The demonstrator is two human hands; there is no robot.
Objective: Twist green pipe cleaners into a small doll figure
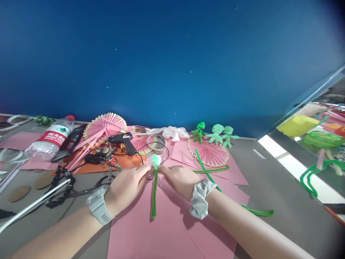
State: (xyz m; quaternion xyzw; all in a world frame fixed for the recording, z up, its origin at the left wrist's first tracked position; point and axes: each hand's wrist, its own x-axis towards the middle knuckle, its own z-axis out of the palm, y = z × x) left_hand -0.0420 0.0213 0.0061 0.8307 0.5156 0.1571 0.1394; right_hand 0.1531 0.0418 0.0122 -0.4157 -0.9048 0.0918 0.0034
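Note:
Between my two hands is a small pipe-cleaner figure [155, 162], with a pale green coiled ball on top and darker green stems hanging straight down. My left hand [129, 187] pinches it from the left just under the ball. From the other side my right hand [178, 180] pinches at the same height, its fingertips partly hidden. Pink paper sheets [151, 237] lie under both hands. Loose green pipe cleaners [207, 174] cross on the paper to the right, and another bent pipe cleaner [258, 212] lies past my right wrist.
Finished green pipe-cleaner figures [215, 133] stand at the back right near the blue wall [172, 64]. Pink folded fans [105, 129], a glue gun [122, 141], tape roll [156, 143], keys [113, 163], scissors [94, 187] and a plastic bottle [54, 138] crowd the left.

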